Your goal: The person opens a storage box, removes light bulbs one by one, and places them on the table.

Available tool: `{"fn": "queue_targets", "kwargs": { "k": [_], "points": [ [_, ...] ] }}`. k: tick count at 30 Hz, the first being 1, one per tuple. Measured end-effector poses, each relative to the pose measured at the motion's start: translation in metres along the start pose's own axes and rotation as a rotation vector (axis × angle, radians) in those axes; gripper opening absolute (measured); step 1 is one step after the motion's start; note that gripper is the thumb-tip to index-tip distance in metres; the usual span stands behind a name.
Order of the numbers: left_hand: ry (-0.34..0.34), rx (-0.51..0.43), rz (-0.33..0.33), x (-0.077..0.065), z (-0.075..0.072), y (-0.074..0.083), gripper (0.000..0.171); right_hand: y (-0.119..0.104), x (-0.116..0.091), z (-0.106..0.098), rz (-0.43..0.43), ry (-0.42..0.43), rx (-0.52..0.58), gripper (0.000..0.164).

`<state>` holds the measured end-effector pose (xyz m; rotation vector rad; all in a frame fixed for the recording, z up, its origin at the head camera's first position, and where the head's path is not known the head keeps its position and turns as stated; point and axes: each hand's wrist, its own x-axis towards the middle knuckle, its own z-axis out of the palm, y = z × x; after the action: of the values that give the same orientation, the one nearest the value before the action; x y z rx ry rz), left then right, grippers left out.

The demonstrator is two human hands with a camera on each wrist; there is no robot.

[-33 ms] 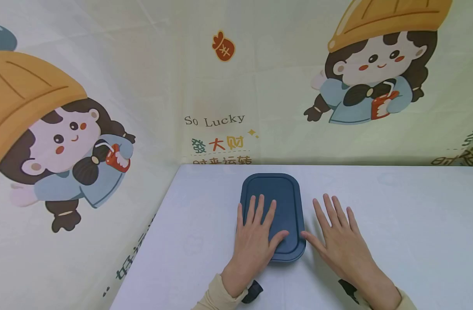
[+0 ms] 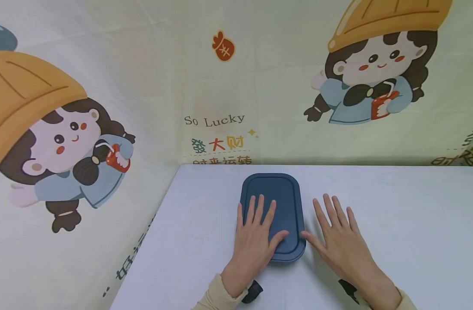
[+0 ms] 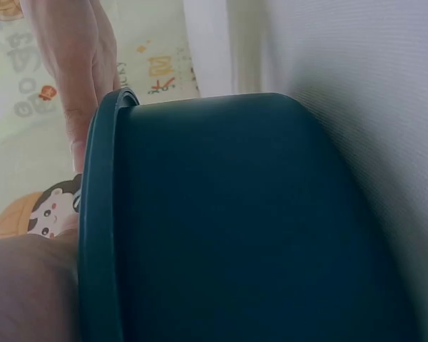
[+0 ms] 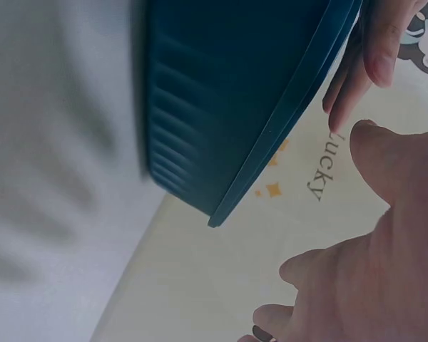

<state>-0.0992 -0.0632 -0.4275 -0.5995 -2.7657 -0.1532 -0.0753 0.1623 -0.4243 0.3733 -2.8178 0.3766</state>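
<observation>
A dark blue rectangular box with a rounded-corner lid (image 2: 281, 189) sits near the middle of the white table, its long side running away from me. The left wrist view shows its deep smooth wall (image 3: 235, 214) below the lid's rim, and ridges mark the wall (image 4: 178, 114) in the right wrist view. My left hand (image 2: 252, 241) lies spread over the lid's left part; whether it touches is hard to tell. To the right of the box, my right hand (image 2: 345, 247) is spread, holding nothing. Its thumb (image 4: 381, 157) is apart from the box in the right wrist view.
The white table (image 2: 422, 224) extends to both sides of the box. Behind it and at the left hangs a pale cloth (image 2: 283, 137) printed with cartoon figures and lettering. A black strap (image 2: 253, 292) shows at my left wrist.
</observation>
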Motion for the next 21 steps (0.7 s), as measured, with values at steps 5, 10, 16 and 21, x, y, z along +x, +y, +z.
{"fn": "queue_targets", "kwargs": {
  "k": [5, 10, 16, 21],
  "points": [
    [0.002, 0.007, 0.001, 0.0012, -0.0001, -0.0010, 0.073, 0.0008, 0.0015, -0.0005, 0.003, -0.003, -0.001, 0.084],
    [-0.016, 0.009, -0.002, 0.0011, 0.0001, -0.0002, 0.073, 0.0024, 0.0004, 0.0014, 0.011, -0.010, -0.001, 0.085],
    [-0.047, 0.006, -0.006, -0.0008, 0.0015, 0.0011, 0.074, 0.0030, -0.0008, 0.0037, 0.009, -0.032, -0.010, 0.085],
    [-0.054, -0.002, -0.002, 0.0026, -0.0021, -0.0028, 0.074, -0.0002, 0.0047, 0.0017, -0.007, -0.022, 0.022, 0.084]
  ]
}}
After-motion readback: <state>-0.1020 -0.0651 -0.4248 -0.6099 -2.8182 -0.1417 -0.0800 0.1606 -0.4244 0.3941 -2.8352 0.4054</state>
